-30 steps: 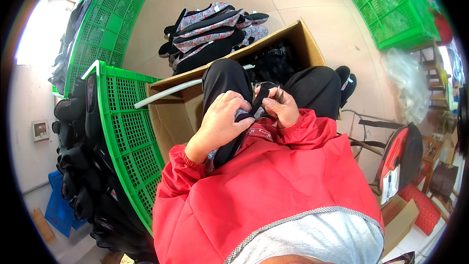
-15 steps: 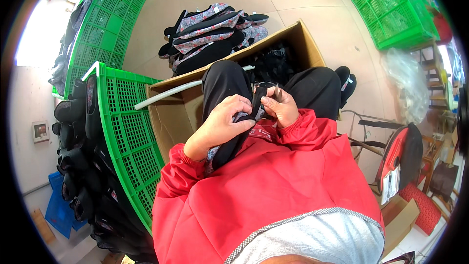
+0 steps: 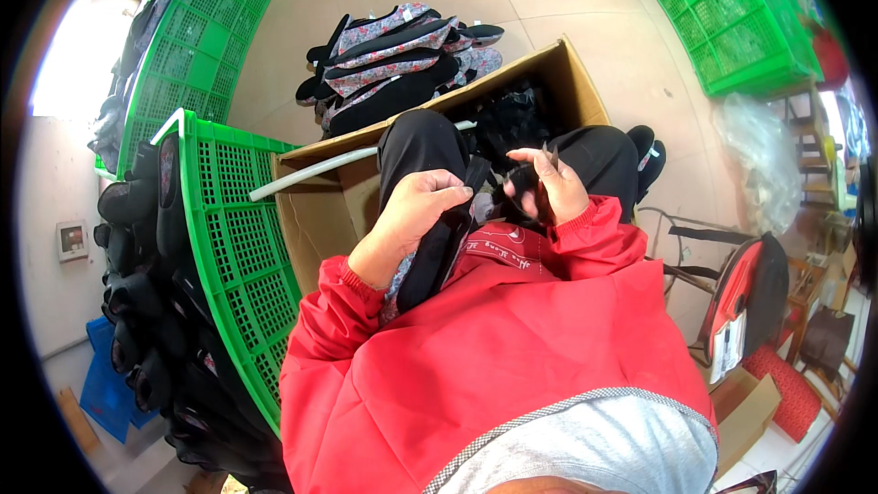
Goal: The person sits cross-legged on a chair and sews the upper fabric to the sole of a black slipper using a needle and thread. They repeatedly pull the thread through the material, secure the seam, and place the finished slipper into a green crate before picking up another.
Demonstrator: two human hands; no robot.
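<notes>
Over my lap, my left hand point(image 3: 416, 218) grips a black fabric piece with flowered lining point(image 3: 416, 284), which looks like a slipper. Its dark edge sticks up beyond my thumb. My right hand point(image 3: 560, 190) is curled to the right, apart from the piece. A narrow dark pointed tool, perhaps snips point(image 3: 551, 157), shows between its fingers, along with a black scrap point(image 3: 525, 179). The tool's handle is hidden in the palm. Just past my knees, an open cardboard box point(image 3: 581, 82) holds black scraps point(image 3: 512, 119).
A stack of flowered black pieces point(image 3: 393, 64) lies on the floor beyond the box. Green crates point(image 3: 242, 247) stand at left, with many black slippers point(image 3: 151, 311) alongside. A pale tube point(image 3: 315, 174) crosses the box. More green crates point(image 3: 713, 18) and a clear plastic bag point(image 3: 764, 165) are at right.
My hands have drawn apart. The right one moved right, away from the slipper-like piece, with the black scrap and the pointed tool; the left one shifted slightly left and still grips the piece.
</notes>
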